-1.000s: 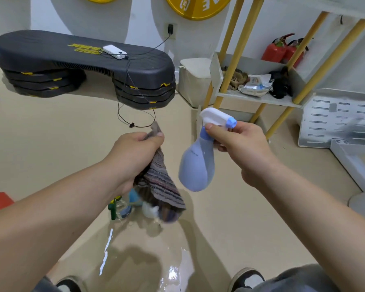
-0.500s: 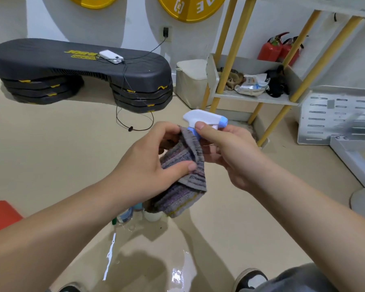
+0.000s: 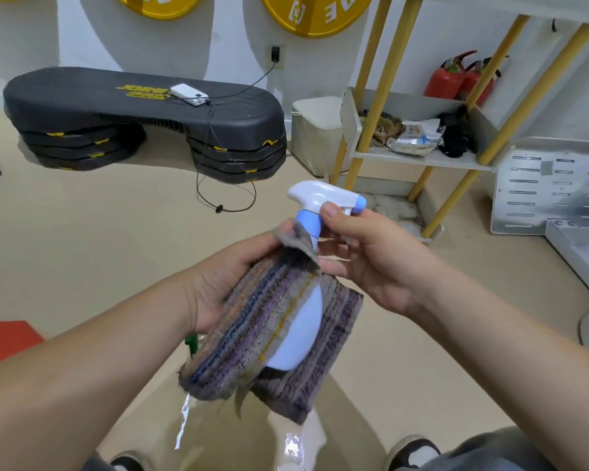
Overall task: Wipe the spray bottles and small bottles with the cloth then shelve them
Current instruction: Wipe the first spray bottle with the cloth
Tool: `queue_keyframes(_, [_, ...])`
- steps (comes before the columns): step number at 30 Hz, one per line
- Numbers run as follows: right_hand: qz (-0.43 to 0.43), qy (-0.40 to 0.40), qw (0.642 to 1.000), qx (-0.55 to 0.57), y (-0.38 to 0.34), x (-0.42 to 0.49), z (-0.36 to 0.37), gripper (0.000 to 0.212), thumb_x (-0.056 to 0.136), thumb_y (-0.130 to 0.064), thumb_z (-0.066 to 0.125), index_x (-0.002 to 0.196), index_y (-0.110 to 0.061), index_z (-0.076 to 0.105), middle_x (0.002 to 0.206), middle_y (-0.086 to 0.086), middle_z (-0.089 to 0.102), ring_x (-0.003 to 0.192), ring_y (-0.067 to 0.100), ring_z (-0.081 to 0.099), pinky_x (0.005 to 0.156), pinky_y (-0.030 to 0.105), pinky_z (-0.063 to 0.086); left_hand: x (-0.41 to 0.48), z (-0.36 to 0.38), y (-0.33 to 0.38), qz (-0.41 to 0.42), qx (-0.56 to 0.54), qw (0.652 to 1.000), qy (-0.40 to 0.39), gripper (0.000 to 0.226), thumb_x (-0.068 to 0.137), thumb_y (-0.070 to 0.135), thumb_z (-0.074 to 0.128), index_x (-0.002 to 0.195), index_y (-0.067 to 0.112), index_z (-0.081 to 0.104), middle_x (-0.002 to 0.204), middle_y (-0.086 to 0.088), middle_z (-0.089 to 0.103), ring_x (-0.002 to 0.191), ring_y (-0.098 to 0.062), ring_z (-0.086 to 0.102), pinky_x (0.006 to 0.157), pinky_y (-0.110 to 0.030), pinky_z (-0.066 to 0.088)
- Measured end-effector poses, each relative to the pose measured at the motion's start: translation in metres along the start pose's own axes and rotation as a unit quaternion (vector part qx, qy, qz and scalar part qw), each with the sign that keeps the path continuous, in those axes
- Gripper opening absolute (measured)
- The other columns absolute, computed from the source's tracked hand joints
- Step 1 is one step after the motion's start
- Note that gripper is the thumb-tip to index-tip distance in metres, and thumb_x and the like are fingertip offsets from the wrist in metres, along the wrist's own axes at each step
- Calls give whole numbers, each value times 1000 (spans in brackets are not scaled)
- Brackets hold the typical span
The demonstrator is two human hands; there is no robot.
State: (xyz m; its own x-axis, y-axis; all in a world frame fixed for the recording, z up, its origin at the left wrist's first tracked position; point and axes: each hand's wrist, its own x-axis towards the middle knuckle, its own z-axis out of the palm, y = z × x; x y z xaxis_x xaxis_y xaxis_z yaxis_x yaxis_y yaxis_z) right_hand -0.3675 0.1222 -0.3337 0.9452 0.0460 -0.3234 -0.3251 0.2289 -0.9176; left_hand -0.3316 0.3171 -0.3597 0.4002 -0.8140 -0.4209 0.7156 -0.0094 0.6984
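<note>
Wiping is under way, I'd say: the left hand (image 3: 225,283) clasps the striped cloth (image 3: 252,338) round the spray bottle (image 3: 303,328), near centre; the right hand (image 3: 371,263) pinches its neck. Shelving on the far-right shelf (image 3: 456,162) is not yet done.

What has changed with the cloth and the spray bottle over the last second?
The left hand carried the cloth rightward from where it hung apart and wrapped it round the body of the spray bottle, which now shows only through a gap in the folds. The right hand still holds the bottle at its neck, under the trigger head. The black step platform and the shelf are unchanged.
</note>
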Motion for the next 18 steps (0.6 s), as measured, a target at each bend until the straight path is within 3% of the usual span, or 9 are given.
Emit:
queue_keyframes(3, [-9,33,999,-26,2,1,-2,25,99,-27,66,118,-11,72,98,2,75,83,14,67,76,31,59,-1,12,5,-25,60,997,44,47,86,51,73,110,11,80,112,-15,77,91,-25,74,81,-33,61])
queue_keyframes(5, [-40,69,993,-82,2,1,0,27,96,-29,72,111,-7,75,89,0,72,77,12,61,70,27,50,2,20,7,37,199,969,142,32,88,42,80,98,12,78,97,-12,79,80,-22,75,71,-30,60])
queue_keyframes(8, [-106,103,978,-149,4,-7,18,22,92,-23,78,88,-1,75,67,2,69,61,4,54,64,20,42,9,30,0,166,398,846,314,15,89,38,76,85,24,73,78,7,77,75,-13,73,66,-28,56])
queue_keyframes(10, [-150,125,961,-198,6,-11,31,31,90,-24,79,79,4,70,62,7,59,60,10,45,61,25,37,13,32,-5,215,465,756,408,13,85,41,69,80,31,63,73,12,71,74,-9,68,60,-28,49])
queue_keyframes(13, [-182,174,917,-310,3,-14,46,46,87,-40,77,53,-14,58,50,-9,39,52,14,32,52,27,29,18,26,-6,250,481,694,474,16,83,36,65,81,28,52,73,9,65,71,-10,63,57,-30,46])
queue_keyframes(15, [-198,194,893,-355,0,-12,51,45,86,-45,76,51,-23,57,54,-8,44,54,13,40,53,31,34,22,23,-6,264,455,707,473,14,83,33,67,82,26,55,74,8,67,73,-12,66,60,-31,50])
queue_keyframes(18, [-218,193,892,-344,-2,3,44,44,84,-37,80,62,-3,63,71,3,48,66,16,49,63,32,39,20,20,-3,233,378,815,373,6,85,27,75,86,23,70,78,8,77,77,-12,73,68,-29,57])
